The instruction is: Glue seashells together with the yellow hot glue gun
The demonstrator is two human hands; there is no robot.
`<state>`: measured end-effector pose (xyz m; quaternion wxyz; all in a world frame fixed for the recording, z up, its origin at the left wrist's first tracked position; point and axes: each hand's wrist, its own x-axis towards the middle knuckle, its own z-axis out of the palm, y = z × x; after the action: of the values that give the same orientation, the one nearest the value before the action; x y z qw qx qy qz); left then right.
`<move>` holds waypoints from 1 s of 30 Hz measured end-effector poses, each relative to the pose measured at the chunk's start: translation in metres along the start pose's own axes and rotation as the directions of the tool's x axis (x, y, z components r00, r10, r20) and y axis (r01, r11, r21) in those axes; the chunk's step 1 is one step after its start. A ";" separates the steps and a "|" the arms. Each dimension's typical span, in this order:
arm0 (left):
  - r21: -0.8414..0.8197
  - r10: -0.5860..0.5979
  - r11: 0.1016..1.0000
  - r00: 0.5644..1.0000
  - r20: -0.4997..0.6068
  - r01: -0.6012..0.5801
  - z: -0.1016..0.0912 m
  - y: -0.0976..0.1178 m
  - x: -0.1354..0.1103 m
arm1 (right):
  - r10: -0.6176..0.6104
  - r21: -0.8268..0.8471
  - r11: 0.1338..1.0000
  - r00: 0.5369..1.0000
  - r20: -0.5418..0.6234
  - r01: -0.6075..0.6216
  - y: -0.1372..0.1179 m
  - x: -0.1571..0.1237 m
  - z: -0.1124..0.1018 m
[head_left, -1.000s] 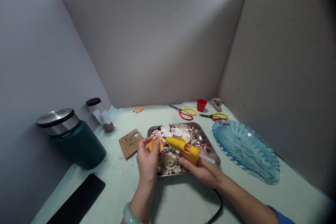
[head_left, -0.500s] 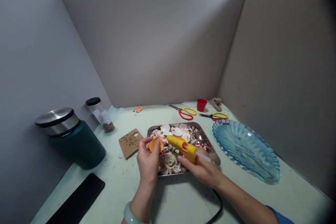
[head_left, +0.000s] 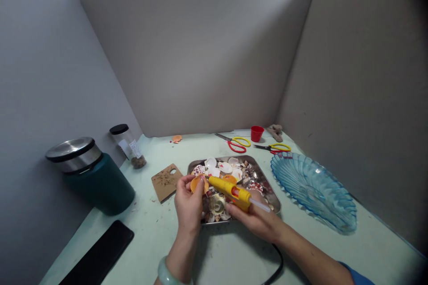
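While working, leaves teal canister (head_left: 96, 182), glass jar (head_left: 129, 144) and cardboard scrap (head_left: 166, 181) at far left untouched, well apart from hands. Pinches orange shell (head_left: 197, 184) shut between thumb + fingertips of left hand (head_left: 187, 205), lifted over near-left corner of steel tray (head_left: 271, 193) of mixed shells. Just right of it, aims yellow glue gun (head_left: 230, 190), nozzle at shell's edge; touching or just short, can't tell. Wraps right hand (head_left: 259, 220) closed round gun's grip. Probably best: steady shell, squeeze slow, small dab only, fingertips clear of hot tip, cord (head_left: 279, 258) slack. Farther right, has blue glass dish (head_left: 314, 191) near tray, not touching; scissors (head_left: 237, 143) + red cup (head_left: 257, 133) at back.
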<state>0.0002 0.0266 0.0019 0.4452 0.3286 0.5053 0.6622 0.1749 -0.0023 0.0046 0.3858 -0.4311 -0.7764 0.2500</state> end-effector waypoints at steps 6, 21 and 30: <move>-0.019 -0.011 1.000 1.000 -0.004 0.011 -0.001 0.001 0.000 | -0.013 -0.007 1.000 0.999 0.033 0.013 0.002 -0.001 0.000; -0.048 -0.032 0.998 0.999 0.014 0.032 0.000 0.000 0.001 | 0.037 0.005 0.999 0.999 0.035 -0.037 0.003 -0.001 -0.001; -0.037 -0.074 0.996 0.996 0.053 0.076 0.001 0.002 -0.001 | 0.071 0.027 0.997 0.997 0.011 -0.072 0.004 -0.001 -0.001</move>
<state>0.0007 0.0260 0.0042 0.4890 0.3175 0.4929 0.6459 0.1783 -0.0016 0.0022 0.3787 -0.4520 -0.7589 0.2764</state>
